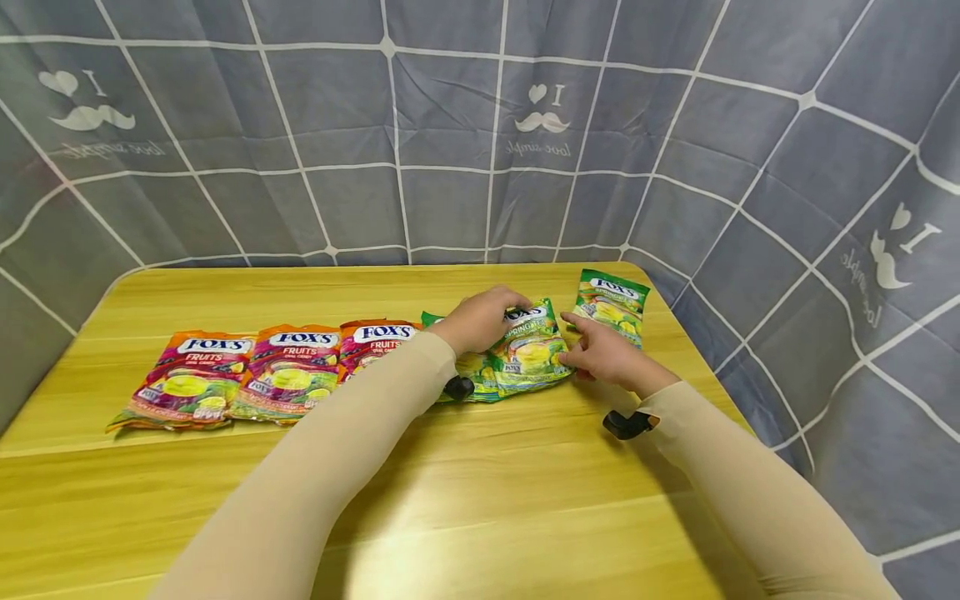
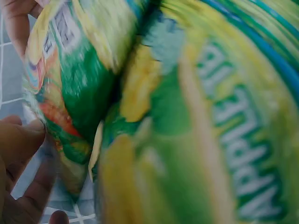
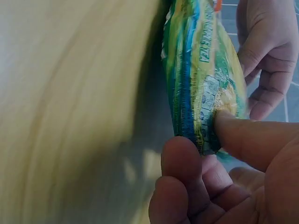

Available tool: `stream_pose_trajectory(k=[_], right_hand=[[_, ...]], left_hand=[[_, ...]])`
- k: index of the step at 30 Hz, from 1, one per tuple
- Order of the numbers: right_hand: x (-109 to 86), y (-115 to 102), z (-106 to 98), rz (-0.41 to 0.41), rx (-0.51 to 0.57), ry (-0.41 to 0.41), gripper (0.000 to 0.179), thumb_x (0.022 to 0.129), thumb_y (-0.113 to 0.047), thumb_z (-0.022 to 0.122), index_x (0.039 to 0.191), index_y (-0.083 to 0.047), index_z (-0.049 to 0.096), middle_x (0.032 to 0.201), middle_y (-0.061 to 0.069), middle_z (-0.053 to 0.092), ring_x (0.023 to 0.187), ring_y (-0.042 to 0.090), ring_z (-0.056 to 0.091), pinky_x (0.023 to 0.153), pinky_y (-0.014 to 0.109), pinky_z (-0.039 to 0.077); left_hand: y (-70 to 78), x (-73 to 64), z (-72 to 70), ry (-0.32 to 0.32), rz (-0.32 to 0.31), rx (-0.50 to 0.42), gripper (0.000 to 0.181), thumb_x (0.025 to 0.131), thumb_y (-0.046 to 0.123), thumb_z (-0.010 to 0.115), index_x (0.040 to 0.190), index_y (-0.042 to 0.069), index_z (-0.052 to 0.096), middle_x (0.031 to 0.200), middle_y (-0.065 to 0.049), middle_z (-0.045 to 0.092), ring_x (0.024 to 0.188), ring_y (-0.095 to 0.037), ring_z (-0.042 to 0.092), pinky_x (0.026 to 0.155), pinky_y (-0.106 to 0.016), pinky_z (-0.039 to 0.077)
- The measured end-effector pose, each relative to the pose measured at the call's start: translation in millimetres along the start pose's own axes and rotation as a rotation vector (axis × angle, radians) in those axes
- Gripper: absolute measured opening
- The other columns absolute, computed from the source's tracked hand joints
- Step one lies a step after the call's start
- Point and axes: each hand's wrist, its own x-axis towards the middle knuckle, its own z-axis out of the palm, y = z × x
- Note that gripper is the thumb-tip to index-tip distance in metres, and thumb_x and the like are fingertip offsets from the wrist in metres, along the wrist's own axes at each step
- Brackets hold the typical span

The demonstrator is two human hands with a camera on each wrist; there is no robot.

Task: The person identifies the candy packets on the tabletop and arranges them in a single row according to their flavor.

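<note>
A green and yellow candy bag [image 1: 534, 352] marked Spring Tea is held between both hands. My left hand [image 1: 487, 318] grips its upper left part; in the left wrist view the thumb [image 2: 35, 128] lies against the bag's edge. My right hand [image 1: 606, 354] pinches the lower right corner, with the thumb [image 3: 238, 135] on the printed face and fingers beneath. A second green bag [image 1: 483, 387] lies partly under the held one and the left forearm. Beyond the right hand, a third green bag [image 1: 613, 302] lies near the table's right edge.
Two red and purple fruit candy bags [image 1: 197, 379], [image 1: 288, 375] lie at the left of the wooden table [image 1: 465, 492]. Another red bag [image 1: 371, 346] is partly covered by the left sleeve. A grey checked curtain [image 1: 442, 150] surrounds the table's back and sides.
</note>
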Motion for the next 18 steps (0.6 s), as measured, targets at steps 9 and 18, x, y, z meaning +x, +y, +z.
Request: stream_pose_trajectory(k=[9,18], right_hand=[[1.3,6.4,2.7,-0.009,-0.220,-0.104,0.075,0.105,-0.016,0.066,0.169,-0.017,0.027,0.077,0.007,0.069,0.066,0.021,0.061,0.061,0.033,0.048],[6.8,8.2,2.5,-0.049,-0.328,-0.100,0.067,0.107,-0.025,0.063,0.166,-0.015,0.034,0.098,0.007,0.072,0.071,0.018,0.062,0.067,0.033,0.050]], left_hand=[[7.7,-25.0,8.6,-0.027,-0.120,0.272,0.065,0.099,0.061,0.065,0.150,0.020,0.060,0.151,-0.006,0.057,0.137,-0.035,0.055,0.113,-0.058,0.043],[15.1,-40.0,23.5,-0.138,-0.170,0.316,0.092,0.093,0.075,0.062,0.164,0.021,0.040,0.172,-0.007,0.034,0.159,-0.039,0.029,0.126,-0.064,0.027]])
